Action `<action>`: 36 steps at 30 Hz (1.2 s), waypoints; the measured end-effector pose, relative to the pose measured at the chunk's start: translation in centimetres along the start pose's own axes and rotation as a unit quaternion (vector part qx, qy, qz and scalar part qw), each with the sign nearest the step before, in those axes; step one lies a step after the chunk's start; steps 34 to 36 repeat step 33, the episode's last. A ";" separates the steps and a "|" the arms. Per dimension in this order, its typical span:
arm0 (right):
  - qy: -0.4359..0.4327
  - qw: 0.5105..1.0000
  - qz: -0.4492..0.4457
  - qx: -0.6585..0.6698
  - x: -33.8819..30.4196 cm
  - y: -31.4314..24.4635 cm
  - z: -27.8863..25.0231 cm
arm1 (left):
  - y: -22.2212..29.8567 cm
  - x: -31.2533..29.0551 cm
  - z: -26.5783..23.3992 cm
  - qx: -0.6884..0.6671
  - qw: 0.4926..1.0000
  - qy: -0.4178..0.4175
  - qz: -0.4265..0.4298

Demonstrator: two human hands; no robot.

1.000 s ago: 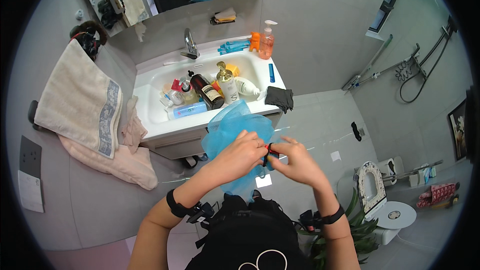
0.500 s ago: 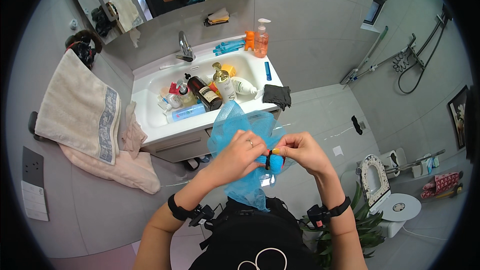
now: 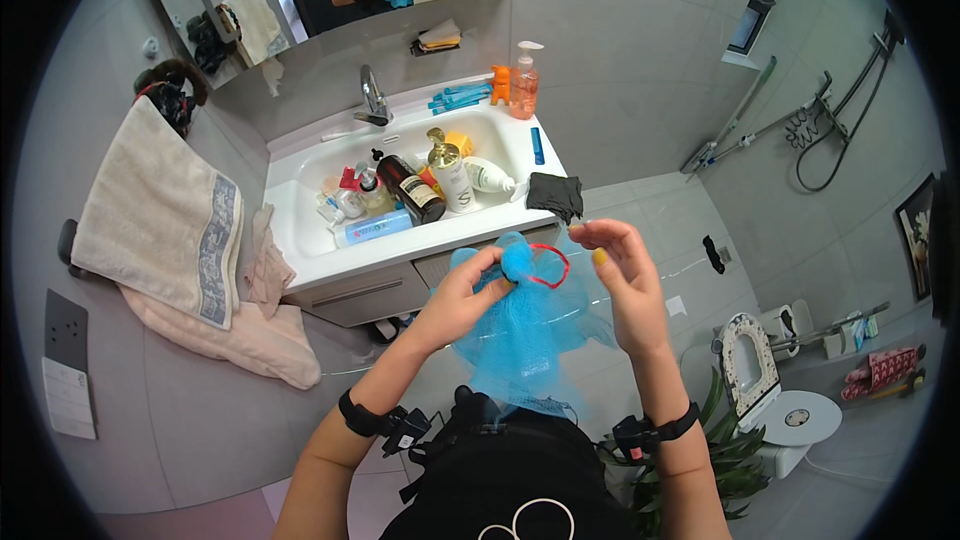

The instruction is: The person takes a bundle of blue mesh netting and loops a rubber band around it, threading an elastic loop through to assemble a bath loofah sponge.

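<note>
My left hand [image 3: 468,302] pinches a piece of blue mesh netting [image 3: 522,352] near its gathered, knotted top, where a bit of black band shows. Below the fingers the sheer netting spreads out and hangs in front of my body. A thin red loop of cord [image 3: 566,270] stands out from the right of the knot. To the right of that loop, my right hand [image 3: 632,285] is apart from the netting, its fingers curved and spread with nothing visible between them.
Beyond my hands, a white sink [image 3: 290,225] holds several bottles, including a dark brown pump bottle [image 3: 408,188]. A folded black cloth [image 3: 554,196] lies on its front right corner. Towels [image 3: 165,200] hang at left; a toilet [image 3: 795,418] and a plant [image 3: 715,460] are at right.
My right hand has let go of the knot and moved up and right, opening. My left hand has raised the netting slightly, and the red loop now shows fully.
</note>
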State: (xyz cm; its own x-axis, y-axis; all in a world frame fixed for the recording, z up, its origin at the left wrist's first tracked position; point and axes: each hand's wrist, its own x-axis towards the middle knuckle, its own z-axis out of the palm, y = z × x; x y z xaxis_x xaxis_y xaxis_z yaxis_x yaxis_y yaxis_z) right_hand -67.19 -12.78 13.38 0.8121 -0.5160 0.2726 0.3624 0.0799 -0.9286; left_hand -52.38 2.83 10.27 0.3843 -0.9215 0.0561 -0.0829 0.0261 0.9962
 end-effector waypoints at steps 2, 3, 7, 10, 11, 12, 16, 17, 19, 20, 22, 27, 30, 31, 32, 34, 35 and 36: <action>0.008 0.998 -0.026 -0.060 -0.5 0.6 0.1 | 0.6 0.3 0.5 -0.065 0.998 0.005 0.001; 0.007 0.998 -0.026 -0.059 -0.7 0.7 0.4 | 0.9 0.3 0.6 -0.127 0.992 0.015 0.001; 0.019 0.926 -0.143 -0.349 -0.5 0.1 1.6 | 1.8 0.1 0.4 -0.177 0.984 -0.016 -0.020; -0.037 0.870 -0.210 -0.444 0.1 0.6 0.9 | 1.4 0.1 0.3 -0.198 0.978 -0.021 -0.059; 0.003 0.873 -0.201 -0.444 0.1 0.3 0.9 | 1.1 0.2 0.1 -0.176 0.982 -0.040 -0.059; 0.040 0.876 -0.192 -0.441 0.1 0.2 0.9 | 0.9 0.1 0.0 -0.153 0.985 -0.055 -0.060; 0.045 0.866 -0.135 -0.479 0.2 -1.1 0.6 | 1.4 -0.2 0.2 -0.005 0.992 -0.089 -0.085; 0.045 0.866 -0.135 -0.479 0.4 -1.3 0.7 | 1.4 -0.1 0.5 -0.004 0.992 -0.090 -0.085; -0.040 0.931 -0.147 -0.331 1.2 -1.3 1.6 | 1.1 0.2 0.9 0.233 0.966 -0.097 -0.062; -0.065 0.947 -0.141 -0.282 1.4 -1.5 2.4 | -0.9 0.1 1.4 0.196 0.980 -0.027 0.035; -0.014 0.955 -0.146 -0.256 1.8 -1.7 2.6 | -0.6 0.3 1.3 0.089 0.996 -0.019 -0.010; -0.023 0.921 -0.188 -0.339 -0.3 -0.1 1.7 | 1.1 1.2 1.2 -0.183 0.982 0.014 -0.042; -0.091 0.846 -0.250 -0.462 -1.4 0.8 4.2 | 1.8 1.2 1.1 -0.179 0.981 0.040 -0.060; -0.092 0.846 -0.250 -0.462 -1.5 1.2 4.2 | 1.9 1.2 1.1 -0.158 0.984 0.056 -0.052; -0.134 0.821 -0.254 -0.494 -1.5 2.2 3.9 | 1.2 1.4 0.7 -0.185 0.980 0.043 -0.057; -0.175 0.792 -0.256 -0.526 -1.3 3.2 3.3 | 1.4 1.6 0.7 -0.184 0.980 0.045 -0.065; -0.175 0.792 -0.256 -0.526 -1.3 3.2 3.3 | 1.4 1.6 0.7 -0.184 0.980 0.045 -0.065; -0.175 0.792 -0.256 -0.526 -1.3 3.2 3.3 | 1.4 1.6 0.7 -0.184 0.980 0.045 -0.065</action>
